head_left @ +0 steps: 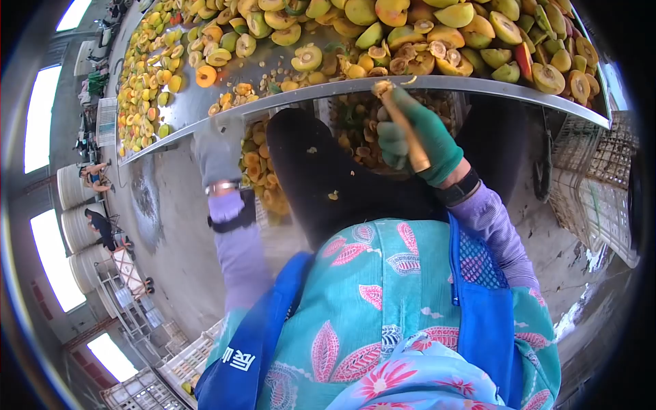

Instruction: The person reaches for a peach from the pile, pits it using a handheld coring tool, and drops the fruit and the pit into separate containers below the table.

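My right hand (420, 133), in a green glove, is wrapped round a wooden-handled tool (408, 133) near the table's front edge. A yellowish bit covers the tool's far end, so its working tip is not plain. My left hand (220, 152), in a grey glove, is smeared by motion just below the metal table's rim (273, 102); its fingers cannot be made out. Halved yellow peaches (307, 57) lie cut side up and down across the table. Beside the left hand, more halves fill a container (256, 160) under the table.
Pits and scraps (263, 75) are scattered on the metal top. Between my legs is a crate of fruit scraps (355, 130). Stacked plastic crates (591, 181) stand at the right. Large white tubs (72, 186) and other people (101, 229) are away to the left.
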{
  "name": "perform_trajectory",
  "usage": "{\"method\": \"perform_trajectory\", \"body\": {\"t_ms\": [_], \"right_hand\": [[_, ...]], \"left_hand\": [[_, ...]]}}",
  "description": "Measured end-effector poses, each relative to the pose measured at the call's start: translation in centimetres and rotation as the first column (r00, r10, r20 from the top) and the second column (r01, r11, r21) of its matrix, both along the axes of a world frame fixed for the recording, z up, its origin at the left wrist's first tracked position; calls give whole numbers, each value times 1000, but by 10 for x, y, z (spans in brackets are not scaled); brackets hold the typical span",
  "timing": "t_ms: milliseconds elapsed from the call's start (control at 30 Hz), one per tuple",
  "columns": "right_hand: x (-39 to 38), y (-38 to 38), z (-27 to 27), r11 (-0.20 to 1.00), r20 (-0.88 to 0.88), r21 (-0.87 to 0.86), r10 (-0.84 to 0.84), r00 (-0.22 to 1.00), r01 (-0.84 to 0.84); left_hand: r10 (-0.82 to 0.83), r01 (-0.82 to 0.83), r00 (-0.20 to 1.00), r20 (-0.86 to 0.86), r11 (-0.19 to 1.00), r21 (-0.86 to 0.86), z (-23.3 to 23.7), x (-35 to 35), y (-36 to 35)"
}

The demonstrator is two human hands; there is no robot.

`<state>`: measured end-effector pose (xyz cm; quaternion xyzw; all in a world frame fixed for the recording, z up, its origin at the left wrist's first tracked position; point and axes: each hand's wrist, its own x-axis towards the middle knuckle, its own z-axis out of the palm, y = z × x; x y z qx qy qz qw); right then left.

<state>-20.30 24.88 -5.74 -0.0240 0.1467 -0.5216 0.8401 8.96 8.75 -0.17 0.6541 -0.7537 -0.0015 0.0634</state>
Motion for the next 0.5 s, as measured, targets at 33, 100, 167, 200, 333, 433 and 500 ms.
{"method": "perform_trajectory", "body": {"t_ms": [33,100,167,200,333,433,500], "right_hand": [[6,1,9,998,-65,56,21,998,-18],[15,-3,20,990,-227,133,-3,974,34],[19,-10,24,972,-411,144,-111,905,184],[13,-12,12,955,-370,223,-103,923,196],[25,-21,13,905,-865,-349,-411,288,242],[36,-34,19,868,-845,-496,-487,-220,-14],[44,-40,15,862,-840,-506,-496,-220,-14]], "left_hand": [[-157,157,978,-139,987,-8,6,-17,-8],[-400,406,887,-230,914,-24,6,-74,-22],[-535,531,844,26,842,93,-2,-127,-41],[-523,514,852,34,846,143,-33,-138,-67],[-350,563,770,-533,766,310,-6,-144,-48],[-442,692,472,-763,721,11,-12,-134,-8],[-577,701,395,-715,692,-172,-23,-132,10]]}}
